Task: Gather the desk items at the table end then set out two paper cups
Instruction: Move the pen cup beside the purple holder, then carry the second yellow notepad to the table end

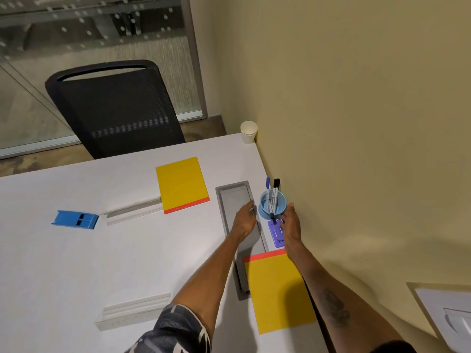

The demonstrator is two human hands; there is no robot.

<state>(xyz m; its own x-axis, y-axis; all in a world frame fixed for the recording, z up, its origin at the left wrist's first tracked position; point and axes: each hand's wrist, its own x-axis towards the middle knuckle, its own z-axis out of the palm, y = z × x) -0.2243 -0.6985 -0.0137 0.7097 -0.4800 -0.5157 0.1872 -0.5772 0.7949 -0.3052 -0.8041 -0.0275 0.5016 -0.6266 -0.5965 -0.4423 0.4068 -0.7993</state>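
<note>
White table [102, 250] meets yellow wall [356, 123]; left hand [244, 221] and right hand [290, 225] flank blue cup [281, 202], grip unclear.

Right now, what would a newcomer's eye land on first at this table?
Brightest are the far yellow notepad, mid-table by the black chair, and the near yellow notepad at the wall-side edge of the white table. Between them the left hand and right hand flank a blue pen cup of markers. A paper cup stands in the far corner.
</note>
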